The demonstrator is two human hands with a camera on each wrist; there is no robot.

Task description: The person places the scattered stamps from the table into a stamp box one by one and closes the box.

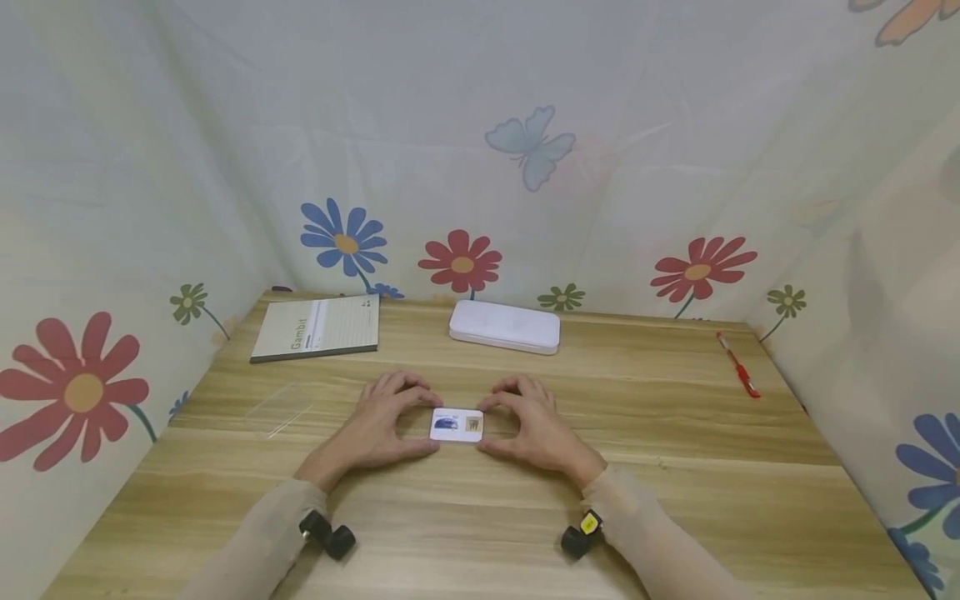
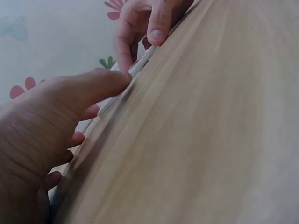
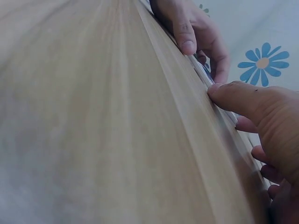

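A small white card (image 1: 457, 424) with a blue picture and a brown square printed on it lies flat at the middle of the table. My left hand (image 1: 378, 421) pinches its left end between thumb and forefinger. At the opposite end, the thumb and forefinger of my right hand (image 1: 536, 425) grip the card in the same way. Both wrist views show the thumbs at the card's near edge, low against the tabletop. Most of the card's face is hidden in those two views.
Behind the hands are a notebook (image 1: 318, 327) at back left and a white flat case (image 1: 505, 326). A red pen (image 1: 738, 367) lies far right. Left of my left hand is a thin transparent sheet (image 1: 279, 410). Flowered curtains border the wooden table (image 1: 712, 500).
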